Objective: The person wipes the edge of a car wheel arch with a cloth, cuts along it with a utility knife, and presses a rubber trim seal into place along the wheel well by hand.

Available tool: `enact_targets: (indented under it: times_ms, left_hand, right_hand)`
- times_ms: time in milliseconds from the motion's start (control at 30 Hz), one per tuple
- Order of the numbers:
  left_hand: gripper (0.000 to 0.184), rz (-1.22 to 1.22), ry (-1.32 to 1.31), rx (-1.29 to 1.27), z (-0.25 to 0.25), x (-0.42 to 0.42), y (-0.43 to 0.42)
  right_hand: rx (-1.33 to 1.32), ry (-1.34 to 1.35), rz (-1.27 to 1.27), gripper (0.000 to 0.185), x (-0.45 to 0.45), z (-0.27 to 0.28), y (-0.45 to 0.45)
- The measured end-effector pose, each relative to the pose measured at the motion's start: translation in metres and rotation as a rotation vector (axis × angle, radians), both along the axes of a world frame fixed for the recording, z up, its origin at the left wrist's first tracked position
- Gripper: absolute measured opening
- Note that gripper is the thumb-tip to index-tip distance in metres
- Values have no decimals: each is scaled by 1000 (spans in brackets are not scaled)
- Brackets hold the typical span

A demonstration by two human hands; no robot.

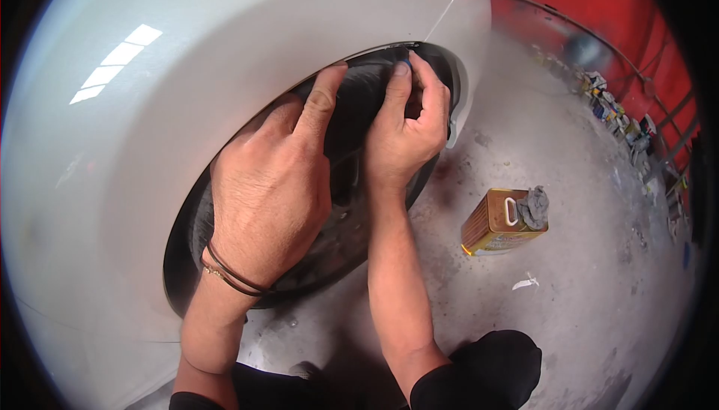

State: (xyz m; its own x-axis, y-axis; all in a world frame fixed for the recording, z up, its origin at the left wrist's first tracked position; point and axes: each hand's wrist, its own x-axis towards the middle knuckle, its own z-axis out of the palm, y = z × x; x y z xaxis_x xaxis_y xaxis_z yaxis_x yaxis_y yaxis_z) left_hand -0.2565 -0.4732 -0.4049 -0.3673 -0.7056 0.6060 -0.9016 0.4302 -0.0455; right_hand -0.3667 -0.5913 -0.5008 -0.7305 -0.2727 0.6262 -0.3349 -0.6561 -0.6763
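My left hand (273, 170) rests at the wheel arch edge (299, 80) of a light silver-white car fender (225, 28). Its index finger is stretched out along the arch lip; the other fingers are bent and partly hidden. On the right, near the end of the arch, my right hand (404, 129) pinches a small blue piece (408, 62) between thumb and fingers, close to the lip. Most of that piece is covered, so its kind does not show. Behind both hands is the dark wheel (348, 178) inside the arch.
A rectangular metal can (505, 223) with a white handle stands on the concrete floor (584, 283), a grey crumpled rag (534, 208) on its top. A white scrap (526, 283) lies nearby. Several small containers (614, 114) line the red wall (599, 5).
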Motion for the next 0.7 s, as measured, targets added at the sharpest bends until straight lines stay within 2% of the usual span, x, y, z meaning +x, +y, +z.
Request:
enact_targets:
  times_ms: [300, 367, 433, 500, 633, 700]
  left_hand:
    - [94, 30, -13, 39, 4, -1, 3]
    - [94, 33, -1, 63, 3, -1, 4]
    - [95, 35, -21, 48, 3, -1, 4]
    - [95, 46, -23, 64, 4, -1, 5]
    - [95, 28, -24, 46, 3, 0, 3]
    - [95, 24, -25, 41, 3, 0, 4]
  right_hand:
    - [-107, 78, -56, 16, 4, 4, -1]
    - [32, -45, -19, 16, 0, 4, -1]
    - [20, -37, -27, 16, 0, 1, -3]
    - [-74, 80, -81, 17, 4, 1, -2]
    - [21, -8, -23, 18, -1, 6, -2]
    - [-29, 60, -53, 17, 5, 5, 2]
